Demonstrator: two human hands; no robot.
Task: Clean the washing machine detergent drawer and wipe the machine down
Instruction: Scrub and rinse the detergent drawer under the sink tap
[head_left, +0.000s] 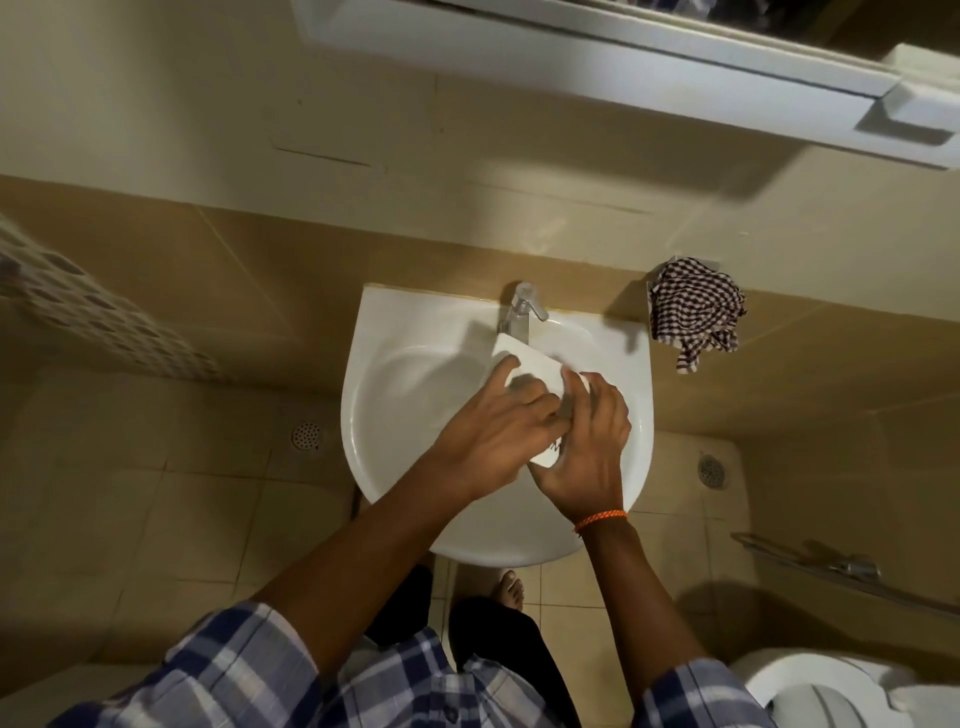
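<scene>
Head view
Hidden: middle of the white plastic detergent drawer (524, 364) lies under both hands; a grey patch between the fingers is hard to make out.
Left hand (493, 431): fingers curled over the drawer's near side.
Right hand (587, 441): gripping its 5 o'clock end.
Place: over the round white ceramic basin (374, 415), just below the chrome tap (519, 312).
Edges: crumpled checked cloth (693, 312) at 2 o'clock, well apart.
</scene>
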